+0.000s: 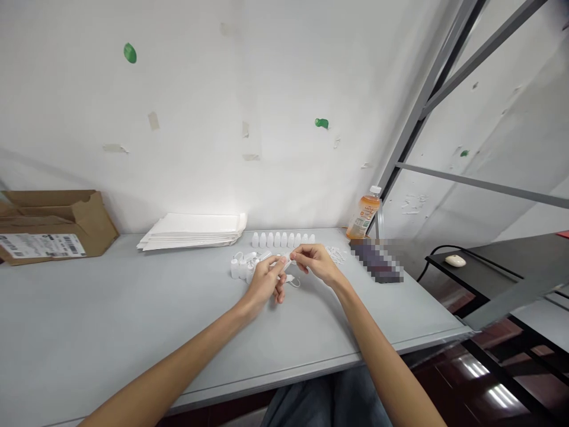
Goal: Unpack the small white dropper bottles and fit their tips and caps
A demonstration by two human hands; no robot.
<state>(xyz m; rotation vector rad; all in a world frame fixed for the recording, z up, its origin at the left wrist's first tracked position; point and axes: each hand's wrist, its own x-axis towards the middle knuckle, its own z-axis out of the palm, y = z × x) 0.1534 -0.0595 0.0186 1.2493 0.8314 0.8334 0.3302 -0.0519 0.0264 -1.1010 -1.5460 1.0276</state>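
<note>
My left hand is closed, holding a small white plastic piece between thumb and fingers. The fingertips of my right hand pinch the upper end of that piece, and its exact kind is too small to make out. Close by on the left stand several small white bottles, partly covered by my left hand. A white part with a thin looped strap lies just below my hands. Behind them is a row of small white dropper-like bottles. To the right, small white sticks lie in a loose pile.
On the grey table a stack of white envelopes lies against the wall, beside an open cardboard box. At right stand an orange drink bottle and a blurred dark object. A metal frame rises beyond.
</note>
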